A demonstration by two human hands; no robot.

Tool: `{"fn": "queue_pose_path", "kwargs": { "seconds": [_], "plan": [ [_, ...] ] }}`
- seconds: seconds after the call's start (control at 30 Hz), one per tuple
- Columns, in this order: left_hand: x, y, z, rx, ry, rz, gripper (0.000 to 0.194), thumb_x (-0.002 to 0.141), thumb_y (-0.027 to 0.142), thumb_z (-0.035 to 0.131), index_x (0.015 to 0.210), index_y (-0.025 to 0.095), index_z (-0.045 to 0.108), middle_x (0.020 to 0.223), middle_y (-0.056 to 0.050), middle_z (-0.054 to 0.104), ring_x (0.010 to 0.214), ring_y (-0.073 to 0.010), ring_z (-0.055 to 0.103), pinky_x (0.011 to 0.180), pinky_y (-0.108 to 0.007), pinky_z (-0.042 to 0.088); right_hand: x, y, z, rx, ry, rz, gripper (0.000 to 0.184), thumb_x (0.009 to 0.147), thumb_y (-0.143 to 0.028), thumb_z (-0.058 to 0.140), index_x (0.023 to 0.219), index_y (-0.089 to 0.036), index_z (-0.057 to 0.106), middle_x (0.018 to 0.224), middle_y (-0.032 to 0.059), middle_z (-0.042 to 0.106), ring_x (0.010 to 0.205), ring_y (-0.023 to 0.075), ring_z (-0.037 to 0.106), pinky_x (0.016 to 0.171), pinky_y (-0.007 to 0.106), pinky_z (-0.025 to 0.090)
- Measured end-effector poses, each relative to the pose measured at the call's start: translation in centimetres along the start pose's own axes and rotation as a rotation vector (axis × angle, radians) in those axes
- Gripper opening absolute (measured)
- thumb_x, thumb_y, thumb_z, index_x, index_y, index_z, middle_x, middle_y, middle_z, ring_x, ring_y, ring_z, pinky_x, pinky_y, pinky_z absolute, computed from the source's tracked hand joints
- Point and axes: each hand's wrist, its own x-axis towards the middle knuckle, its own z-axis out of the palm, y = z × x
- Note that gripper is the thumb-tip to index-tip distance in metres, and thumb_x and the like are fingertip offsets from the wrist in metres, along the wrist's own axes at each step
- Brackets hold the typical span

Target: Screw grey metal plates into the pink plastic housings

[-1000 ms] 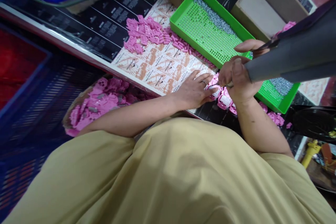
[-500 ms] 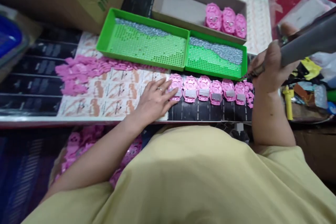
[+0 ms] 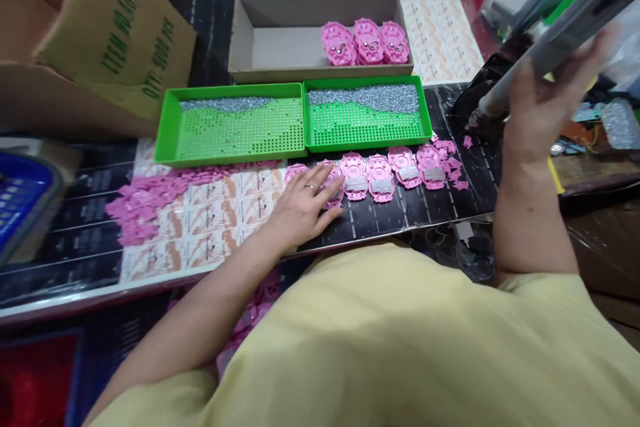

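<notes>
My left hand (image 3: 304, 203) lies flat with fingers spread on the leftmost pieces of a row of pink plastic housings (image 3: 385, 177) along the near table edge. My right hand (image 3: 543, 103) is raised at the right, fingers loosely wrapped round a grey electric screwdriver (image 3: 565, 30) whose tip points down and left toward the table. Two green perforated trays, the left tray (image 3: 170, 127) and the right tray (image 3: 425, 113), hold small metal screws behind the row.
A shallow cardboard box (image 3: 243, 33) behind the trays holds three pink housings (image 3: 367, 43). Small pink parts (image 3: 145, 197) are piled at the left. A large carton (image 3: 100, 47) stands far left, a blue basket (image 3: 23, 193) at the left edge, clutter at the right.
The view swung upright and the whole table came into sight. My right hand lifted the screwdriver away from the row, up and to the right. My left hand stayed on the row's left end.
</notes>
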Motion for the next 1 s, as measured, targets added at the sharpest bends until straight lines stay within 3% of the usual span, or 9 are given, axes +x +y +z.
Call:
{"fn": "queue_pose_path", "kwargs": {
  "seconds": [0.07, 0.1, 0.17, 0.23, 0.33, 0.43, 0.57, 0.73, 1.0],
  "plan": [
    [1.1, 0.4, 0.1, 0.011, -0.077, 0.053, 0.058, 0.101, 0.049, 0.048, 0.151, 0.020, 0.048, 0.162, -0.018, 0.036, 0.151, -0.0352, 0.034, 0.119, -0.056, 0.035, -2.2, -1.8, -1.2, -0.050, 0.146, -0.283, 0.059, 0.097, -0.023, 0.058, 0.151, -0.030, 0.036, 0.149, 0.0016, 0.049, 0.140, 0.0224, 0.047, 0.109, 0.039, 0.041],
    [1.6, 0.5, 0.1, 0.022, -0.114, 0.082, 0.061, 0.100, 0.052, 0.050, 0.153, 0.021, 0.046, 0.164, -0.018, 0.034, 0.152, -0.0357, 0.032, 0.120, -0.057, 0.033, -3.5, -2.6, -1.5, -0.052, 0.088, -0.428, 0.059, 0.099, -0.017, 0.051, 0.154, -0.030, 0.035, 0.150, 0.0001, 0.050, 0.141, 0.0190, 0.045, 0.115, 0.039, 0.038],
    [2.5, 0.3, 0.3, 0.045, -0.172, 0.139, 0.065, 0.099, 0.056, 0.051, 0.155, 0.024, 0.043, 0.165, -0.018, 0.031, 0.153, -0.0363, 0.030, 0.122, -0.059, 0.028, -6.0, -3.3, -1.3, -0.088, -0.214, -0.497, 0.054, 0.093, -0.019, 0.062, 0.145, -0.031, 0.050, 0.128, -0.0016, 0.068, 0.121, 0.0166, 0.062, 0.106, 0.034, 0.048],
    [3.1, -0.2, 0.4, 0.065, -0.206, 0.180, 0.067, 0.098, 0.059, 0.051, 0.156, 0.027, 0.040, 0.166, -0.017, 0.030, 0.154, -0.0363, 0.028, 0.122, -0.059, 0.025, -8.0, -3.2, -0.3, -0.176, -0.538, -0.505, 0.053, 0.091, -0.031, 0.068, 0.142, -0.031, 0.054, 0.123, 0.0004, 0.073, 0.118, 0.0203, 0.064, 0.106, 0.038, 0.050],
    [3.7, -1.1, 0.5, 0.089, -0.234, 0.201, 0.068, 0.099, 0.059, 0.050, 0.157, 0.028, 0.037, 0.167, -0.016, 0.026, 0.155, -0.0358, 0.025, 0.122, -0.058, 0.025, -9.6, -2.4, 1.6, -0.355, -0.900, -0.425, 0.069, 0.094, -0.058, 0.055, 0.153, -0.025, 0.043, 0.154, 0.0116, 0.050, 0.145, 0.0320, 0.043, 0.118, 0.053, 0.037],
    [3.5, -1.3, 0.6, 0.115, -0.247, 0.192, 0.066, 0.101, 0.056, 0.048, 0.159, 0.027, 0.034, 0.167, -0.016, 0.025, 0.156, -0.0353, 0.023, 0.124, -0.058, 0.022, -10.2, -2.4, 2.7, -0.409, -1.069, -0.388, 0.079, 0.093, -0.069, 0.042, 0.157, -0.023, 0.036, 0.163, 0.0165, 0.035, 0.149, 0.0362, 0.037, 0.118, 0.057, 0.033],
    [1.7, -0.8, 0.8, 0.132, -0.223, 0.189, 0.064, 0.102, 0.054, 0.046, 0.159, 0.026, 0.034, 0.166, -0.014, 0.029, 0.155, -0.0368, 0.024, 0.124, -0.058, 0.022, -11.4, -4.0, 2.8, -0.415, -1.056, -0.463, 0.073, 0.096, -0.067, 0.038, 0.153, -0.022, 0.043, 0.157, 0.0176, 0.045, 0.144, 0.0331, 0.045, 0.116, 0.053, 0.035],
    [-2.3, -0.7, 0.7, 0.135, -0.167, 0.188, 0.065, 0.101, 0.053, 0.048, 0.159, 0.028, 0.033, 0.167, -0.012, 0.028, 0.155, -0.0350, 0.025, 0.125, -0.057, 0.021, -13.2, -7.1, 2.8, -0.391, -0.992, -0.535, 0.062, 0.099, -0.060, 0.040, 0.144, -0.020, 0.055, 0.150, 0.0170, 0.053, 0.136, 0.0316, 0.052, 0.113, 0.050, 0.038],
    [-6.4, -2.7, -0.4, 0.046, -0.166, 0.127, 0.063, 0.097, 0.053, 0.057, 0.155, 0.032, 0.041, 0.164, -0.010, 0.034, 0.154, -0.0314, 0.029, 0.126, -0.054, 0.021, -14.1, -10.0, 5.8, -0.307, -0.945, -0.575, 0.044, 0.099, -0.042, 0.052, 0.135, -0.020, 0.061, 0.143, 0.0173, 0.059, 0.130, 0.0316, 0.057, 0.108, 0.052, 0.045]
  ]
}}
